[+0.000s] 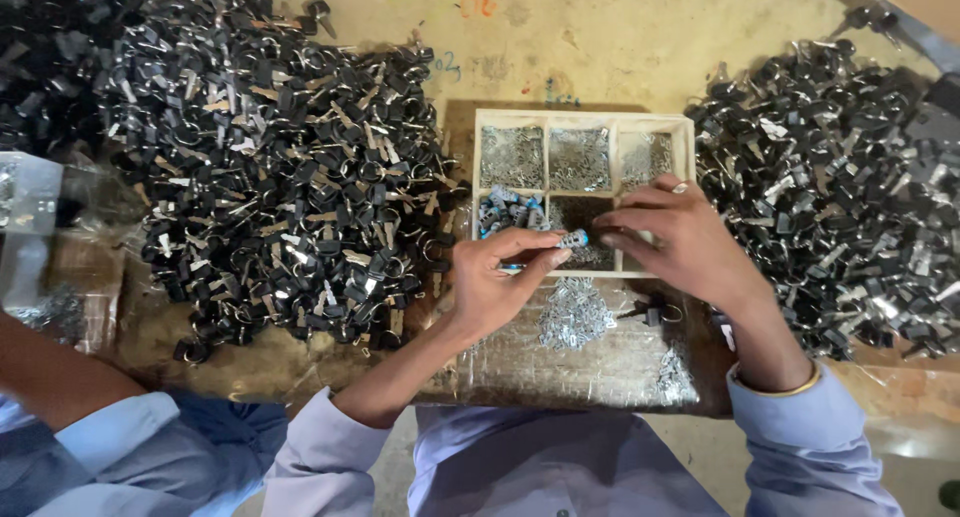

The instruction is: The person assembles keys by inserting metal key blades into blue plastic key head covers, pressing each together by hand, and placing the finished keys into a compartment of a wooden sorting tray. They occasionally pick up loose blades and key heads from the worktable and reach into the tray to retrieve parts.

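Left-hand grip (500, 277): thumb and forefinger pinched together on a small blue-tipped metal part (573, 239), held just above the wooden tray (583, 117). Right hand (668, 232) meets it, fingertips closed on its end. We judge steady alignment matters; key heaps (270, 167) crowd both sides.

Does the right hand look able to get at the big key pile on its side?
Probably yes: the right hand hovers over the wooden tray, and the key pile lies right beside it, nothing between.
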`<state>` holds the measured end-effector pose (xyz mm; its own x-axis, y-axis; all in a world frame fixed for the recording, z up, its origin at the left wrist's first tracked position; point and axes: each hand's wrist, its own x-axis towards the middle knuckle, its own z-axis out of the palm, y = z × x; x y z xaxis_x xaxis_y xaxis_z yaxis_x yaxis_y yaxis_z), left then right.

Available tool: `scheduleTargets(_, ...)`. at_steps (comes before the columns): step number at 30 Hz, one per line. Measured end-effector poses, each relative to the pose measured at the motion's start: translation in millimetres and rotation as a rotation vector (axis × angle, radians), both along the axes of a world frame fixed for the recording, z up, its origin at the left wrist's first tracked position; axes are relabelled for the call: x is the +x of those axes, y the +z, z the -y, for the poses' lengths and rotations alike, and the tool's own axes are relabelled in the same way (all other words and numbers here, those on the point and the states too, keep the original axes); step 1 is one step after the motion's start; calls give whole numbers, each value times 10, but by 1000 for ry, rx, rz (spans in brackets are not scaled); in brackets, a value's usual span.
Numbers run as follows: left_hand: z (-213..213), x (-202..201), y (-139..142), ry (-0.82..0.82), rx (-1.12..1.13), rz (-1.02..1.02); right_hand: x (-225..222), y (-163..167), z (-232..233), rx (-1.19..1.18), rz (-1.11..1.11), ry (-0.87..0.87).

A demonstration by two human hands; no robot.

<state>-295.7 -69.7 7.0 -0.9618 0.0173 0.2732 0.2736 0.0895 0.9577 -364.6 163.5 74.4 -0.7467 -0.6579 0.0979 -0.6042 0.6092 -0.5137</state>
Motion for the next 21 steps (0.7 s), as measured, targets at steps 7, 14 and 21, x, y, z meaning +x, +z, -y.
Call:
scheduleTargets(7,23,67,127,30,39,-13,404,39,-128,108,-84,143)
scheduleTargets(14,59,444,39,49,46,-137,628,-61,-284,168,-222,126)
scheduleTargets(21,-13,1581,-85,51,73,-61,1110,-211,-616,202,-237,-152)
